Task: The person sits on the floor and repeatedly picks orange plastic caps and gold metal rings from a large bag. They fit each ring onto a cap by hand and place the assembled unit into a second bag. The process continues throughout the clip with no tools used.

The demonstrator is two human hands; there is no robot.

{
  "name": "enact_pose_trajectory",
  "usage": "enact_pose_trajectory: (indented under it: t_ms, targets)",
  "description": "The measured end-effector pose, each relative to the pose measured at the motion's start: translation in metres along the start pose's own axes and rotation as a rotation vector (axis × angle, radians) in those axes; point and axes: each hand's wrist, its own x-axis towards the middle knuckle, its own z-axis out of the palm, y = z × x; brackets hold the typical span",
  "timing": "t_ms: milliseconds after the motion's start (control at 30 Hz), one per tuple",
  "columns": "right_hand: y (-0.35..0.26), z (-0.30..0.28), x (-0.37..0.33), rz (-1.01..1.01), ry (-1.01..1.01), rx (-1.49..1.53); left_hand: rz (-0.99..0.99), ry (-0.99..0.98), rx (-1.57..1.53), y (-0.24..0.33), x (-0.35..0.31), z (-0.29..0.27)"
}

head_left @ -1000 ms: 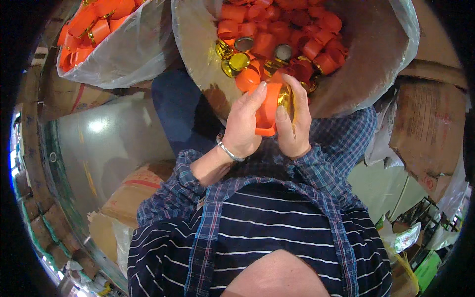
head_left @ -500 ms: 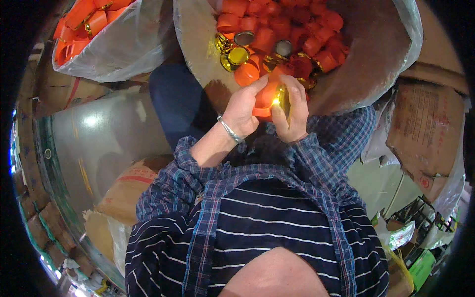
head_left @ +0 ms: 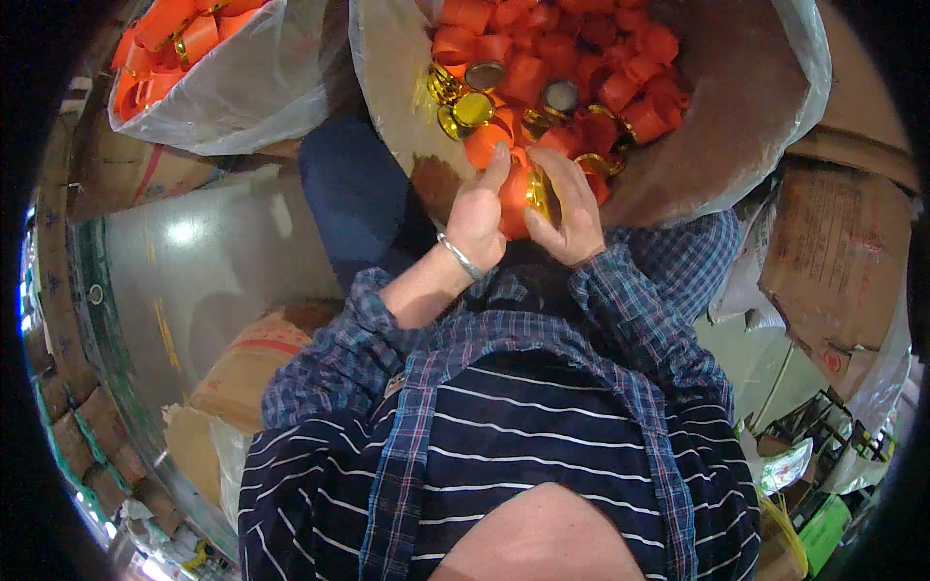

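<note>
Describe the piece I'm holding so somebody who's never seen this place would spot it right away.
Find the big plastic-lined container at the picture's top centre, heaped with orange cups. At its near edge, look between the left hand and right hand. The orange plastic piece there, gold-coloured on its right side, is the only one held; its neighbours lie loose in the container.

One left hand (head_left: 477,221), one right hand (head_left: 573,215), one gold-rimmed orange piece (head_left: 514,205) between! One bracelet (head_left: 459,257). Two plastic-lined bags (head_left: 741,107) far, heaped pieces (head_left: 526,77) beyond counting!
</note>
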Motion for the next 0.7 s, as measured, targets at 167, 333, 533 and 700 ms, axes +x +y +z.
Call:
enact_pose_trajectory:
  t_ms: [167,333,533,700]
  targets:
    - [-0.002,0.032,-0.001,0.433,0.246,0.247,0.357,0.071,0.401,-0.021,-0.004,0.003]
    - [-0.008,0.020,-0.026,0.143,0.058,-0.143,-0.143,0.005,-0.032,-0.015,-0.004,-0.024]
    - [-0.001,0.021,-0.013,0.138,-0.146,0.123,0.008,-0.048,0.267,0.044,-0.012,-0.037]
    - [0.067,0.006,0.015,0.646,-0.028,0.318,1.105,0.293,1.498,0.255,-0.042,-0.003]
